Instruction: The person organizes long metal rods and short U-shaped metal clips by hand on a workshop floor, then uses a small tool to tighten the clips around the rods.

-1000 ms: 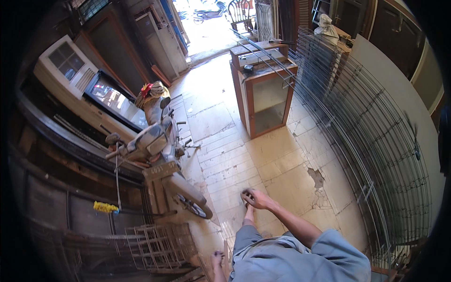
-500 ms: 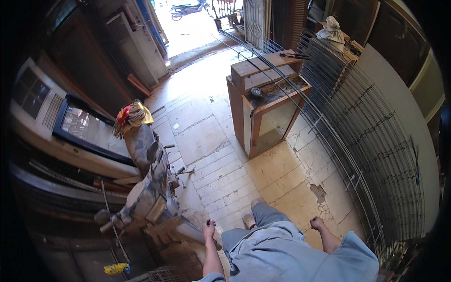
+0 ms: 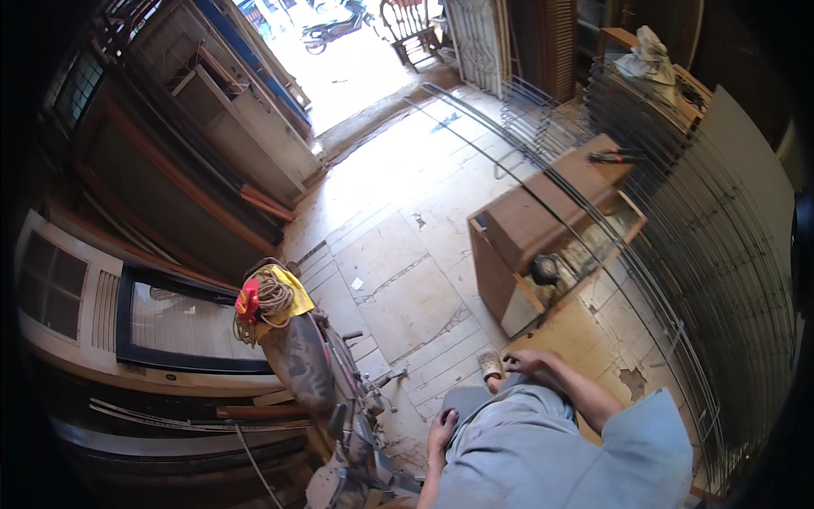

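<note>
My left hand point(image 3: 440, 430) hangs low beside my thigh, its fingers curled. A dark spot shows at its fingertips, too small to name. My right hand point(image 3: 526, 361) is in front of my body above the shoe point(image 3: 491, 366), fingers bent in; whatever they hold, if anything, is hidden. Ahead to the right stands a wooden cabinet point(image 3: 517, 229), a little beyond my right hand. On it lie pliers point(image 3: 616, 156) with dark and red handles and a round dark tool point(image 3: 545, 270). Long bent steel rods point(image 3: 543, 161) rest across the cabinet.
At left stands a worn motorcycle point(image 3: 309, 360) with coiled rope point(image 3: 273, 299) and a yellow cloth on its seat. Wire mesh panels point(image 3: 712, 246) lean along the right. Doors and frames point(image 3: 170, 187) are stacked at left. A bright doorway with a chair point(image 3: 411, 32) lies ahead.
I have stepped forward and the view has turned, so the cabinet is nearer and farther right. My right hand has swung in front of my body; my left hand has dropped beside my thigh.
</note>
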A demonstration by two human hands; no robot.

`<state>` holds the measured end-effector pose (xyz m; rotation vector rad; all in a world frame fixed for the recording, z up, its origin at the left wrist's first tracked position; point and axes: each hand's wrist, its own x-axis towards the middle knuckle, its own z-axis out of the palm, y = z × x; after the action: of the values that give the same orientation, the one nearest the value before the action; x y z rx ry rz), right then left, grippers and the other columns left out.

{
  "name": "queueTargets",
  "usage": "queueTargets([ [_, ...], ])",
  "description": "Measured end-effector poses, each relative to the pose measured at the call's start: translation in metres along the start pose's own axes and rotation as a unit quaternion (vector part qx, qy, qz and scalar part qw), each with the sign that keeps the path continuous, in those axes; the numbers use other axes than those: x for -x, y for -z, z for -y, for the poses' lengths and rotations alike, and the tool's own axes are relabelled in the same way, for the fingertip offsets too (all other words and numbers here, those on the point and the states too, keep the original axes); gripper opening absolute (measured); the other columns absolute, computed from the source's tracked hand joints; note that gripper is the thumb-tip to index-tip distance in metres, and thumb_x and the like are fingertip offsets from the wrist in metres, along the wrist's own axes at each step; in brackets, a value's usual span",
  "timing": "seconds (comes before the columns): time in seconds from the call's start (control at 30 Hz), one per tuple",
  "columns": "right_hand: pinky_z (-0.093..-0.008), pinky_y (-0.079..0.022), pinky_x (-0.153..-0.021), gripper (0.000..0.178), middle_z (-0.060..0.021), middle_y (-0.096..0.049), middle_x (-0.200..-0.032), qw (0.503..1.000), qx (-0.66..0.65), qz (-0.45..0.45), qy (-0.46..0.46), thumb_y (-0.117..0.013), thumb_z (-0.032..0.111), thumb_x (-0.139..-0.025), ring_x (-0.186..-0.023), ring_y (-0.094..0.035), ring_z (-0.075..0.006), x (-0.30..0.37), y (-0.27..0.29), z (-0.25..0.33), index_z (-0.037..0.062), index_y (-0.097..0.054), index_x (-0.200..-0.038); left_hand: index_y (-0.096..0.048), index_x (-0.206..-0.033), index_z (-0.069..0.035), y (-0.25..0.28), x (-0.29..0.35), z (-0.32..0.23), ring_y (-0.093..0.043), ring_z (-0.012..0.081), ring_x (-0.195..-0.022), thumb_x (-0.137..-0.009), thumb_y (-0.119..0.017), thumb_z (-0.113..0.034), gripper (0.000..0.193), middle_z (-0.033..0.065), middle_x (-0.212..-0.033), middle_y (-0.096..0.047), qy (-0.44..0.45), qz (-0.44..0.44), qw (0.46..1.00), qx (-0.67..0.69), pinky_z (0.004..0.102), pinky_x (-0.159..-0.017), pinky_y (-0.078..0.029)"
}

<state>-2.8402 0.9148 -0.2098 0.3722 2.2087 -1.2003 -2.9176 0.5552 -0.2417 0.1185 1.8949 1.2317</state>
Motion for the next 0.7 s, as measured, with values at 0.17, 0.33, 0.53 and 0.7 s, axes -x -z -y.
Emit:
queueTargets([
  [0.17, -0.0472, -0.052, -0.075, 0.036, -0.0213, -0.068, -0.098, 0.959, 0.245, 0.111, 0.087, -0.056, 0.035, -0.088, -0.093, -0.065, -0.0364, -0.156, 0.060, 0.114, 0.0026, -0.067, -0.099, -0.061, -0.119, -0.001, 0.047, -0.080, -0.120, -0.064, 0.0190, -0.093, -0.096, -0.057, -0.039, 0.044, 0.0113, -0.107, -0.068, -0.051, -0.067, 0.996, 0.030, 0.0320, -0.083, -0.050],
  [0.33, -0.0493, -0.052, -0.080, 0.045, -0.0242, -0.064, -0.105, 0.956, 0.192, -0.007, 0.221, -0.057, 0.035, -0.090, -0.093, -0.063, -0.0416, -0.254, 0.150, 0.259, 0.0018, -0.053, -0.120, -0.059, -0.121, -0.002, 0.111, -0.165, -0.213, -0.063, 0.0197, -0.097, -0.096, -0.059, -0.033, 0.040, 0.0109, -0.111, -0.067, -0.049, -0.087, 0.990, 0.099, 0.0323, -0.086, -0.048],
  [0.53, -0.0488, -0.049, -0.085, 0.047, -0.0236, -0.059, -0.116, 0.962, 0.079, -0.036, 0.258, -0.052, 0.038, -0.095, -0.102, -0.059, -0.0420, -0.307, 0.280, 0.325, 0.0052, -0.048, -0.128, -0.063, -0.111, -0.006, 0.226, -0.310, -0.291, -0.064, 0.0140, -0.090, -0.099, -0.053, -0.030, 0.029, 0.0061, -0.101, -0.068, -0.086, -0.144, 0.956, 0.240, 0.0278, -0.074, -0.049],
  [0.7, -0.0469, -0.047, -0.089, 0.048, -0.0197, -0.058, -0.118, 0.972, 0.104, -0.174, 0.122, -0.053, 0.039, -0.095, -0.105, -0.059, -0.0377, -0.314, 0.416, 0.324, 0.0050, -0.049, -0.128, -0.060, -0.114, -0.003, 0.290, -0.454, -0.446, -0.062, 0.0176, -0.092, -0.100, -0.052, -0.033, 0.034, 0.0089, -0.107, -0.065, -0.144, -0.108, 0.972, 0.152, 0.0296, -0.079, -0.047],
])
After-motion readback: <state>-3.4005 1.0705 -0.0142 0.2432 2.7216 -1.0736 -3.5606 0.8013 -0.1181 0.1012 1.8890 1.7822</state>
